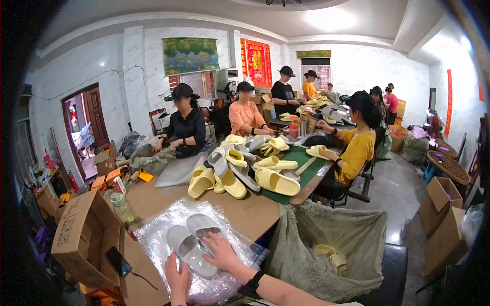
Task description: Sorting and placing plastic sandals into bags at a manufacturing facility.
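Observation:
A pair of grey slippers (190, 245) lies side by side on a stack of clear plastic bags (158, 222) at the table's near edge. My right hand (223, 252) is spread over the right slipper, fingers stretched out and touching it. Beside the heel end of the left slipper is my left hand (177, 278), its fingers extended and grasping nothing. Whether the slippers lie on top of the bags or inside one cannot be made out.
Yellow and grey slippers (230, 184) are heaped past the bags. An open carton (87, 239), a phone (118, 261) and a bottle (122, 208) stand left. A green woven sack (291, 255) holding yellow slippers hangs open at right. Several co-workers sit or stand around the table.

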A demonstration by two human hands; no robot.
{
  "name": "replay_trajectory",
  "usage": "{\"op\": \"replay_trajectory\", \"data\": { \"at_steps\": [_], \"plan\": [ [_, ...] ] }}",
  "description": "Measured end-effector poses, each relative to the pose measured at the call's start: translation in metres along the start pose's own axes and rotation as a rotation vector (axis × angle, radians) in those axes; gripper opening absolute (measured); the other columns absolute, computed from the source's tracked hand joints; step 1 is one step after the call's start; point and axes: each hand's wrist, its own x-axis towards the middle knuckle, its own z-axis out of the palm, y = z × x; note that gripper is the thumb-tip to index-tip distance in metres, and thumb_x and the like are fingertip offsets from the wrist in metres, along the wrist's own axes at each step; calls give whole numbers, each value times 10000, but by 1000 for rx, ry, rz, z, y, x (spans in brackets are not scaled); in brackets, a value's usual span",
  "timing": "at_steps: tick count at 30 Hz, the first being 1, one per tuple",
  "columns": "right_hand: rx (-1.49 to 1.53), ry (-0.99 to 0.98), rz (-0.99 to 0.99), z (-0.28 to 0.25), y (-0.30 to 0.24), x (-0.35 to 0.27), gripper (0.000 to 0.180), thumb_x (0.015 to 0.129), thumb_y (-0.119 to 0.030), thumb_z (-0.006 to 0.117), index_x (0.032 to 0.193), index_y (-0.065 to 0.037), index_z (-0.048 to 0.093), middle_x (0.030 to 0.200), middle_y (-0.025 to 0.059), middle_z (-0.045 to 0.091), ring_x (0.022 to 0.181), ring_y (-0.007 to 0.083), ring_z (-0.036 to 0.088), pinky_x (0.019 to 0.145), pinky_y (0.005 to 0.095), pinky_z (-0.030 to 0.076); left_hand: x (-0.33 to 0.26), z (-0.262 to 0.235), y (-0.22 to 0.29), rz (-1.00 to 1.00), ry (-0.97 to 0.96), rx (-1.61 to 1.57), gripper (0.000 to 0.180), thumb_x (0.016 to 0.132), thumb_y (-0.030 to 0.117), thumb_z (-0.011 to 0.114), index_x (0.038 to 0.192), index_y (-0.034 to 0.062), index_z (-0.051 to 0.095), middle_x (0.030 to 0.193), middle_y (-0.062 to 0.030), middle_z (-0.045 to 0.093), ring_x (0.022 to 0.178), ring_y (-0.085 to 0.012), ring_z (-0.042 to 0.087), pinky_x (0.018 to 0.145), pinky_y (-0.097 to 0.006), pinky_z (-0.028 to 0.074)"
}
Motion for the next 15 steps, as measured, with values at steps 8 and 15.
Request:
{"op": "replay_trajectory", "data": {
  "at_steps": [8, 15],
  "plan": [
    [16, -6, 3, 1, 1, 0, 701, 880, -452, 661, 1465, -148, 422, 1520, 166, 358, 1356, 375, 387, 1124, 498, 299, 0, 0, 0, 2, 0, -16, 650, 849, 251, 662, 1432, 48, 460, 1392, -245, 520, 1334, -428, 427, 1141, -486, 287],
    [-6, 5, -6, -1, 1, 0, 687, 883, -451, 659, 1455, -140, 439, 1505, 170, 380, 1344, 383, 404, 1117, 489, 313, -1, 1, -6, 7, -11, 19, 663, 848, 259, 659, 1436, 34, 450, 1386, -242, 528, 1333, -422, 436, 1148, -488, 280]
  ]
}}
